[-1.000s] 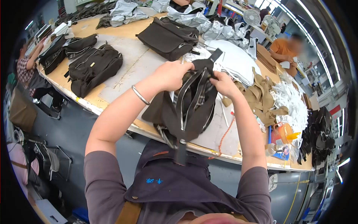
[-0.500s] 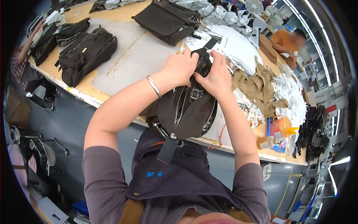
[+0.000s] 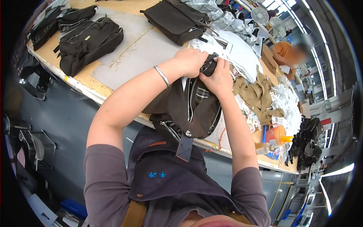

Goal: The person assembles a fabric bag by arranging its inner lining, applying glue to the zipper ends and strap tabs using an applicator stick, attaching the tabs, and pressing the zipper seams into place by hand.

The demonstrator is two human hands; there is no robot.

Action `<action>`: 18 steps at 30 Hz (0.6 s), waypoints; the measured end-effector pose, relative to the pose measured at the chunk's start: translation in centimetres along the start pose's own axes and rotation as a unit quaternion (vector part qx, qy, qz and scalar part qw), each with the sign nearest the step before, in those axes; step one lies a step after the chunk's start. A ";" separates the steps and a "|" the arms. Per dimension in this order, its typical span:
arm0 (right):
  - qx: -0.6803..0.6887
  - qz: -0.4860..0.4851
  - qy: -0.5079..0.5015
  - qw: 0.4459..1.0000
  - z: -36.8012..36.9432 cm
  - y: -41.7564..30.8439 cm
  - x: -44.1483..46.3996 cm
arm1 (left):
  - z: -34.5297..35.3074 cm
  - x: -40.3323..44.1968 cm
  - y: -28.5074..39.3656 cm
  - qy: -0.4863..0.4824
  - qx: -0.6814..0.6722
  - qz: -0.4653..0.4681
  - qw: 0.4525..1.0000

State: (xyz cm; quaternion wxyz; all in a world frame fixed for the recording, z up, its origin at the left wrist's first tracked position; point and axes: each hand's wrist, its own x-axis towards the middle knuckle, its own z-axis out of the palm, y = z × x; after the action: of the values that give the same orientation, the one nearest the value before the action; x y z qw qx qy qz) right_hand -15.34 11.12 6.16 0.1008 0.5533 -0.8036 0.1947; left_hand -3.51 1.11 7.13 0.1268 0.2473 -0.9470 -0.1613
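Observation:
A dark brown bag (image 3: pixel 177 96) lies at the table's front edge against my apron, its long silver zip open and a plaid lining (image 3: pixel 202 93) showing inside. My left hand (image 3: pixel 191 62), below a silver bangle, is closed on the bag's far end. Opposite it, my right hand (image 3: pixel 218 77) grips the same end, thumb pressed against the bunched dark fabric. Some of the left fingers are hidden behind the hand. From the bag's near end hangs a dark tag (image 3: pixel 184 148).
Other dark bags (image 3: pixel 90 44) lie on the table (image 3: pixel 109 75) at left, and a larger one (image 3: pixel 176 20) at the back. Right of my hands are brown fabric scraps (image 3: pixel 261 96), white scraps (image 3: pixel 281 96) and an orange container (image 3: pixel 275 134). A person in orange (image 3: pixel 285 53) sits beyond.
Both hands stay on the bag's far end, which is now bunched and folded over between them. The bag's near end and tag have shifted a little to the right in view.

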 end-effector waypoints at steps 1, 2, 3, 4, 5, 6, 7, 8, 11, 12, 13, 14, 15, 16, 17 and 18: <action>0.003 -0.016 -0.004 1.000 0.2 0.6 0.1 | -0.1 0.0 -0.1 0.004 -0.016 0.000 1.000; 0.006 -0.031 -0.008 0.999 0.3 1.2 0.2 | -0.3 -0.1 -0.3 0.008 -0.031 0.001 0.999; 0.022 -0.051 -0.011 0.998 0.2 1.8 0.3 | -0.4 -0.2 -0.4 0.012 -0.047 0.001 0.999; 0.038 -0.072 -0.015 0.997 0.1 2.5 0.5 | -0.2 -0.2 -0.4 0.019 -0.028 0.005 0.999; 0.054 -0.092 -0.019 0.994 -0.1 3.0 0.7 | 0.2 -0.2 -0.3 0.026 -0.009 0.008 1.000; 0.088 -0.064 -0.057 0.992 -0.5 3.1 0.9 | 0.5 -0.3 -0.1 0.033 0.010 0.012 0.999; 0.104 -0.054 -0.065 0.991 -0.5 3.5 1.1 | 0.8 -0.4 0.3 0.049 0.030 0.016 0.998; 0.121 -0.045 -0.072 0.989 -0.4 4.0 1.3 | 1.1 -0.6 0.7 0.065 0.049 0.021 0.996; 0.112 -0.041 -0.068 0.991 -0.3 4.3 1.2 | 2.4 0.3 0.5 0.122 0.088 0.044 0.988; 0.100 -0.044 -0.062 0.992 -0.3 4.3 1.2 | 2.4 0.6 0.5 0.138 0.081 0.044 0.986; 0.103 -0.046 -0.057 0.992 -0.2 4.3 1.1 | 2.3 0.8 0.4 0.154 0.074 0.044 0.984; 0.106 -0.047 -0.051 0.992 -0.1 4.3 1.1 | 2.3 0.9 0.3 0.163 0.075 0.052 0.982; 0.109 -0.048 -0.045 0.992 -0.3 3.9 1.0 | 2.2 0.9 0.2 0.171 0.075 0.061 0.981; 0.087 -0.049 -0.024 0.995 -0.4 3.2 0.8 | 2.1 1.0 0.1 0.178 0.076 0.070 0.979; 0.065 -0.050 -0.003 0.997 -0.7 2.2 0.6 | 2.1 1.1 0.1 0.171 0.057 0.063 0.982; 0.044 -0.050 0.017 0.998 -0.9 1.6 0.4 | 2.1 1.3 0.0 0.163 0.039 0.056 0.984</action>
State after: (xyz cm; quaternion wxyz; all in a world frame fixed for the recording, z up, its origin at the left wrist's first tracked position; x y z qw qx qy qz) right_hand -17.01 11.62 6.82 0.0995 0.5932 -0.7640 0.2337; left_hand -5.30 1.02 5.40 0.2785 0.2219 -0.9315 -0.0743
